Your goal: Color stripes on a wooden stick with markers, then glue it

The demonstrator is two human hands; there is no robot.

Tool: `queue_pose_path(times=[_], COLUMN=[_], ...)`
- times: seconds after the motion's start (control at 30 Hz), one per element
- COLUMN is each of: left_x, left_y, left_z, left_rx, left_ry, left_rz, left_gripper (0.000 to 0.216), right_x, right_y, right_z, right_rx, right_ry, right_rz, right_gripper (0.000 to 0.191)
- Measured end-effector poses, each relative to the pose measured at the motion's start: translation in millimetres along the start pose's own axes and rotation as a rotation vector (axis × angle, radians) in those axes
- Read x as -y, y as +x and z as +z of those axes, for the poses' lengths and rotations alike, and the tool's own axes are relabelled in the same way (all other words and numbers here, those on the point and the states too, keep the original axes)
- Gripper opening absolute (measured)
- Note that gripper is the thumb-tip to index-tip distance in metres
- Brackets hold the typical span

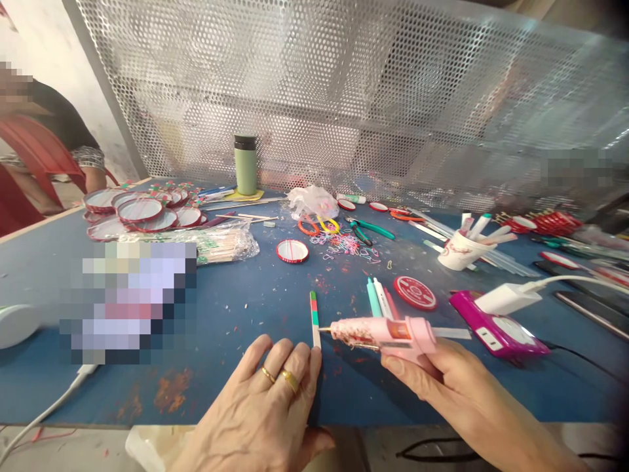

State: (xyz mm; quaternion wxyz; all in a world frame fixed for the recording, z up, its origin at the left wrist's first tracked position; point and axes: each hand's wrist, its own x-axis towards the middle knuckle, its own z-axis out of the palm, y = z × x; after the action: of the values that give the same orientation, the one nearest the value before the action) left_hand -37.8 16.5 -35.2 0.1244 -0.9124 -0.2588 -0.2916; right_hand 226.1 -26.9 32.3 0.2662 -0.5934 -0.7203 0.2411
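Now: glue gun tip at a painted stick on a crowded blue bench

Close to the near edge of the blue tabletop (236, 308), the left hand (268, 406) lies flat, palm down, fingers spread and closed on nothing; its fingertips touch the near end of a painted craft stick (314, 318) banded green, red and white. The right hand (442, 380) is wrapped tight round the handle of a pink glue gun (388, 332), whose nozzle points left and meets the stick about midway along it. Just right of the gun lies a magenta power strip (496, 331) with a white plug (506, 298) seated in it, and beyond the gun sit a few marker pens (379, 296) and a red round lid (415, 292).

The worn surface is flecked with scraps and orange stains. Farther off stand a green flask (245, 165), a stack of red-rimmed discs (140, 211) at far left, a bag of sticks (226, 242), loose rubber bands (344, 244), green-handled pliers (371, 228) and a paper cup (459, 250) full of glue sticks. A perforated metal screen (344, 85) walls off the far side. Another person's sleeve (59, 137) shows at far left
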Motion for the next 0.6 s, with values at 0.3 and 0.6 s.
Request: queue_pose_path(times=[0.3,0.6], left_x=[0.8,0.5], left_y=[5.4,3.3], left_z=[-6.4,-3.6], left_rx=[0.008,0.011], left_ry=[-0.020,-0.027], left_rz=[0.004,-0.006], left_gripper=[0.057,0.060], right_x=[3.2,-0.7], right_y=[1.6,-1.2], right_z=[-0.1,1.4], right_rx=[0.022,-0.006], right_ry=[-0.053,-0.043], right_rz=[-0.016,0.042], right_gripper=[0.036,0.038])
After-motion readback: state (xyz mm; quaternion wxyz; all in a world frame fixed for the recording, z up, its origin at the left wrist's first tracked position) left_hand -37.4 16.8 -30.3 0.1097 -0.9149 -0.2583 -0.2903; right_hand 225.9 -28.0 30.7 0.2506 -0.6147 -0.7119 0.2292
